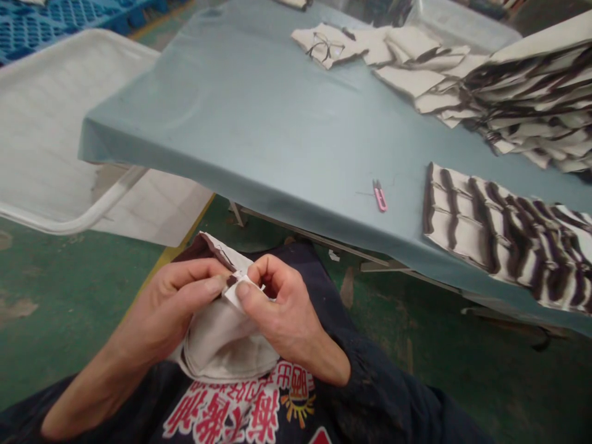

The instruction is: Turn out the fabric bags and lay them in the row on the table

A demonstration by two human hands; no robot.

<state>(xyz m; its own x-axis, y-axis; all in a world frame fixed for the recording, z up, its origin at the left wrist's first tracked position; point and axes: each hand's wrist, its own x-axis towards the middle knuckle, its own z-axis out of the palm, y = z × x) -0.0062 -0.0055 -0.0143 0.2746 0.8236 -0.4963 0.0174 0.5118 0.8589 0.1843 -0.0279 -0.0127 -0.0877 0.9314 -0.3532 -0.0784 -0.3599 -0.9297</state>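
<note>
Over my lap hangs a cream fabric piece (222,342) with a dark brown edge, its lower end curved. My left hand (176,302) pinches the fabric's edge between thumb and fingers. Just to the right, my right hand (282,302) is closed on a small white tag (235,293) at that same edge. The fingertips of both hands nearly meet there. Some dark thread shows on the fabric above the left fingers. What lies under the fingertips is hidden.
A blue-green covered table (259,123) spans the front. On it lie pink thread snips (380,196), a row of brown-and-cream fabric pieces (490,228), a large fabric heap (531,98) and eyeglasses (326,48). A white plastic bin (87,216) stands at left.
</note>
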